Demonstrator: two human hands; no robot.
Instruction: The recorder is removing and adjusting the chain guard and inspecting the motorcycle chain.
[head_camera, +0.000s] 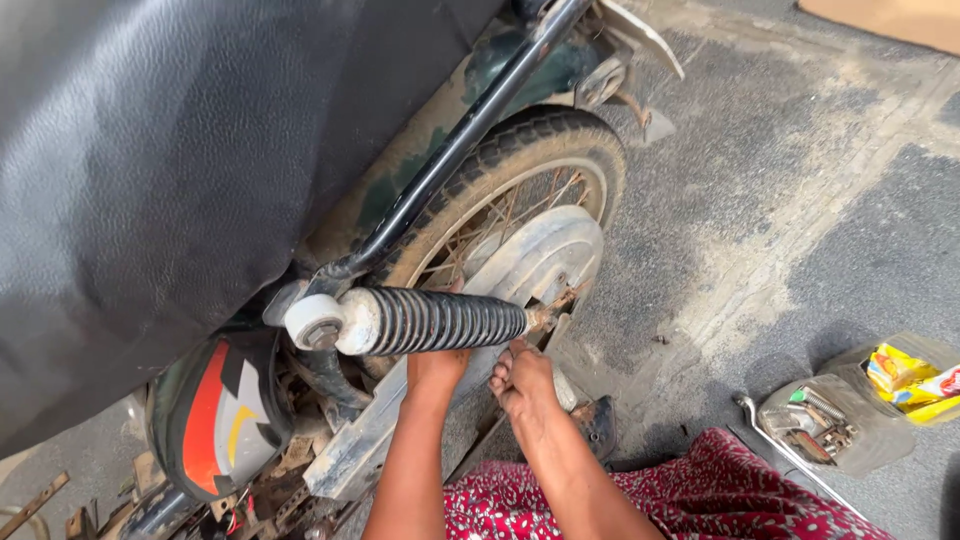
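The work in hand looks to be at the lower end of the rear shock absorber (435, 320), a black coiled spring unit that lies nearly level across the side of the motorcycle, its pale upper eye at the frame under the black seat (150, 170) and its lower end down by the rear wheel (520, 190) and the grey chain cover (545, 260). To do this well, I judge that the spring should be steadied from below while the other hand works the lower fixing squarely, fingertips only, so that nothing slips into the spokes or drops onto the gritty ground. The left hand (437, 368) reaches up from below, forearm nearly upright, and presses against the underside of the spring; its fingers are hidden behind the coils, so I cannot tell whether it is closed round the body or only propping it. The right hand (522, 385) is just beside it, wrist bent, fingers curled and pinched together near the lower mount, probably on a small nut or bolt, though the part itself is too small to make out. A tray of small tools (815, 420) and a yellow packet (915, 378) lie well apart on the right.
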